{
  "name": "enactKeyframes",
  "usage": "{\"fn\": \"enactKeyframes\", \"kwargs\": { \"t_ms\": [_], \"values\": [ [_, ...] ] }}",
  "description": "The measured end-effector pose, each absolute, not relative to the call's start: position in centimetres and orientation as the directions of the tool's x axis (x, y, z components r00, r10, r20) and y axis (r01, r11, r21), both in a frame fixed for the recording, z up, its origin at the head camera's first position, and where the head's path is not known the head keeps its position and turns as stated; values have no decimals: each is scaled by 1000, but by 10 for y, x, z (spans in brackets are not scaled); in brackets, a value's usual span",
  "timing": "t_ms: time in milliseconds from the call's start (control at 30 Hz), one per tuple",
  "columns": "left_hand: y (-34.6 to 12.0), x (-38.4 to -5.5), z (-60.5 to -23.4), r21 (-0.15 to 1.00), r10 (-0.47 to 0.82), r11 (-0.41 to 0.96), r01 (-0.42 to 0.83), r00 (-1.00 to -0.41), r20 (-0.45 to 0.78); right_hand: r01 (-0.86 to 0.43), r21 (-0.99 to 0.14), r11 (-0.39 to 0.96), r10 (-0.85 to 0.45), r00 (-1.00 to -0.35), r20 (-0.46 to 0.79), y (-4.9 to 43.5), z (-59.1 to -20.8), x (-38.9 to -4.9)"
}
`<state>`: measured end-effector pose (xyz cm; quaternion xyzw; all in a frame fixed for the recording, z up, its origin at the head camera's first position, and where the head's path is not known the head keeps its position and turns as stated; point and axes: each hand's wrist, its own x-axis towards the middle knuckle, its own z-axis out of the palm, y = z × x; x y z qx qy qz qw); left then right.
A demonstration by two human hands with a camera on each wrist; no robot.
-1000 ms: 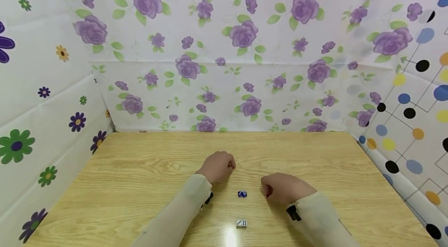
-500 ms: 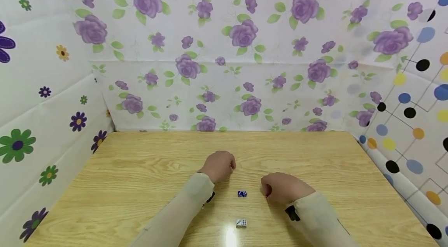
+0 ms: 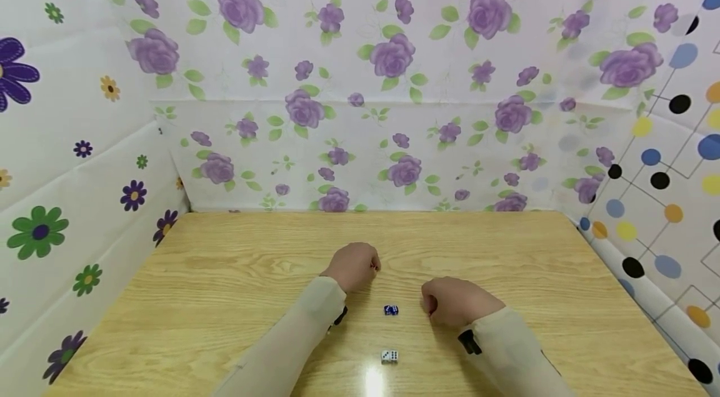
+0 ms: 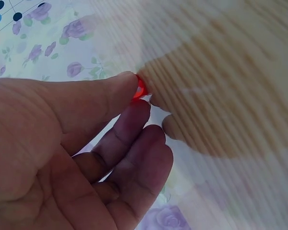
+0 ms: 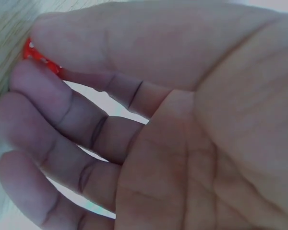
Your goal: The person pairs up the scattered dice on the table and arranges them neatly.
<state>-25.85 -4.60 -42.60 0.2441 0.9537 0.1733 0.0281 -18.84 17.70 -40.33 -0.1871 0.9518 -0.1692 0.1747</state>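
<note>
My left hand [image 3: 351, 267] pinches a small red translucent piece [image 4: 141, 88] between thumb and fingertips, just over the table. Most of that piece is covered by the fingers. In the right wrist view, my right hand [image 5: 153, 120] grips a red die [image 5: 53, 66] with white dots between thumb and fingertips, close to the wood surface. Between the two hands a pair of blue dice [image 3: 390, 310] lies side by side. Closer to me sits a pair of white dice [image 3: 389, 357] with black dots, also side by side.
The light wooden table [image 3: 236, 247] runs back to a wall of cloth [image 3: 360, 153] with purple roses. A flower-print cloth hangs at the left, a dotted cloth [image 3: 675, 241] at the right. Light glares off the table below the white dice.
Both hands keep nearly the same place and grip. The red that showed at the left fingertips is less visible in the head view, which has shifted slightly. The blue and white dice stay put.
</note>
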Motion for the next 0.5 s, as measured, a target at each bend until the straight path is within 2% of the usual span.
{"fn": "enactKeyframes", "kwargs": {
  "t_ms": [167, 333, 500],
  "values": [
    [-47, -260, -428, 357, 461, 826, 436, -887, 18, -276, -412, 868, -410, -868, -282, 178, -402, -189],
    [-52, -262, -431, 381, 465, 816, 435, -885, 17, -250, -391, 886, -380, -875, -300, 180, -401, -190],
    [-56, -267, -433, 442, 477, 789, 427, -879, -3, -273, -341, 900, -354, -913, -204, 182, -408, -195]
  ]
}}
